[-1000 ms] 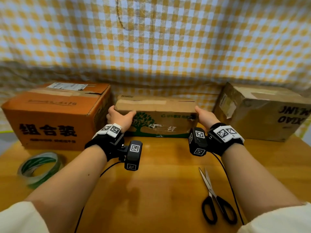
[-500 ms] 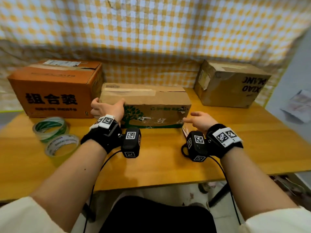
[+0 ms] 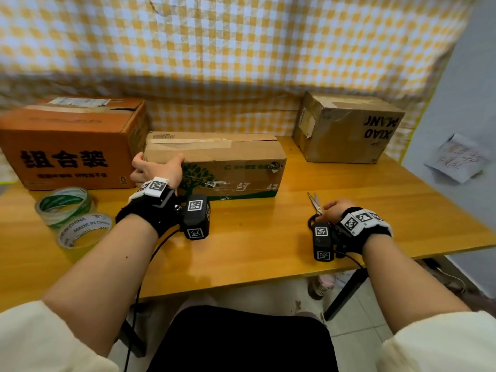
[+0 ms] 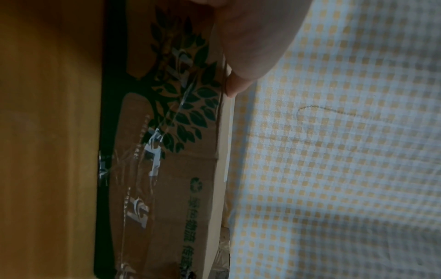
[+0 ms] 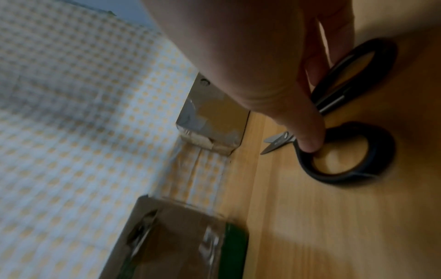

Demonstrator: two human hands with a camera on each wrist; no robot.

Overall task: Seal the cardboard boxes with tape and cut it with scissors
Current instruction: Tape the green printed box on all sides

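Observation:
A long brown cardboard box (image 3: 228,157) with a green tree print stands in the middle of the wooden table (image 3: 255,251); old tape crosses its top. My left hand (image 3: 158,170) grips the box's left end, with its thumb over the top edge; the left wrist view shows the box's printed side (image 4: 167,169) and that hand (image 4: 250,37) on the edge. Black-handled scissors (image 3: 314,204) lie on the table to the right, blades pointing away. My right hand (image 3: 334,210) is on their handles. In the right wrist view the thumb (image 5: 310,139) hooks one handle loop (image 5: 380,151) and the fingers curl at the other.
An orange box (image 3: 67,146) stands at the back left and a brown box (image 3: 349,130) at the back right. A green tape roll (image 3: 64,205) and a yellowish tape roll (image 3: 83,232) lie at the left. Checked cloth hangs behind. The table's front edge is near my arms.
My right hand has let go of the box's right end and dropped to the scissors on the right. The left hand still grips the box's left end. The head view has swung down and right.

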